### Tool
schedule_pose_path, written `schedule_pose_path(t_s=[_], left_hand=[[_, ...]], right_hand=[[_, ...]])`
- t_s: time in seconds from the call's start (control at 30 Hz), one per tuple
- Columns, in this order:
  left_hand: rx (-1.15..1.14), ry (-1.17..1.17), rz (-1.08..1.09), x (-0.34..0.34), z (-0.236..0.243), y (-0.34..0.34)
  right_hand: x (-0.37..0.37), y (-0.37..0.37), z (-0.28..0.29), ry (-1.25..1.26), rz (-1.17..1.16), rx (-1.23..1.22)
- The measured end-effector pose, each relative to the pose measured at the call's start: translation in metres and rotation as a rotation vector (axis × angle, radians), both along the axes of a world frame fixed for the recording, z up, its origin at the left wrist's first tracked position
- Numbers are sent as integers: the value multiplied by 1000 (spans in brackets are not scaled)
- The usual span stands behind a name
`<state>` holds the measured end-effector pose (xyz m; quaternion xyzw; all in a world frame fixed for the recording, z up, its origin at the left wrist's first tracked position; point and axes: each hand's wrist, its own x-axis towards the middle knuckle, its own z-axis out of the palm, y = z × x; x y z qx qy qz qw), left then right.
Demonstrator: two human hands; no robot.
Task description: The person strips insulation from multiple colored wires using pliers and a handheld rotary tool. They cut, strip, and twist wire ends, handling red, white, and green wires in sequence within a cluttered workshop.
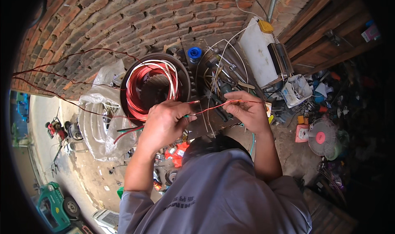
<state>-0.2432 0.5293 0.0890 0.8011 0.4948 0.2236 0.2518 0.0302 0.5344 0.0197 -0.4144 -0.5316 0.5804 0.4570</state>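
Observation:
My left hand (164, 123) is closed on several wires beside a round dark housing (126, 87) that holds coils of red and white wire (135, 102); a short green piece shows at its fingertips and copper-coloured ends near its index finger. My right hand (242, 110) pinches a thin red wire (214, 108), which runs between both hands and out to the right. Behind my hands, pliers, spanners and loops of white wire lie on a dark board (197, 127). Twisted dark red wires (74, 98) stretch from the far left into the housing.
A brick wall (123, 16) rises behind, with a blue spool (194, 54), a white board (257, 53) and a wooden door (317, 28). A clear plastic sack (92, 131) stands left. A fan (323, 149) and clutter are right; a green vehicle (51, 207) is lower left.

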Motion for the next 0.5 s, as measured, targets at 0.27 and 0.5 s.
schedule_pose_path(t_s=[0.27,0.5], left_hand=[[-41,-166,-3,-5,-15,1],[-48,-204,-18,2,-3,2]], right_hand=[[79,-4,-156,-534,-559,-87],[66,35,-141,-1205,-293,284]])
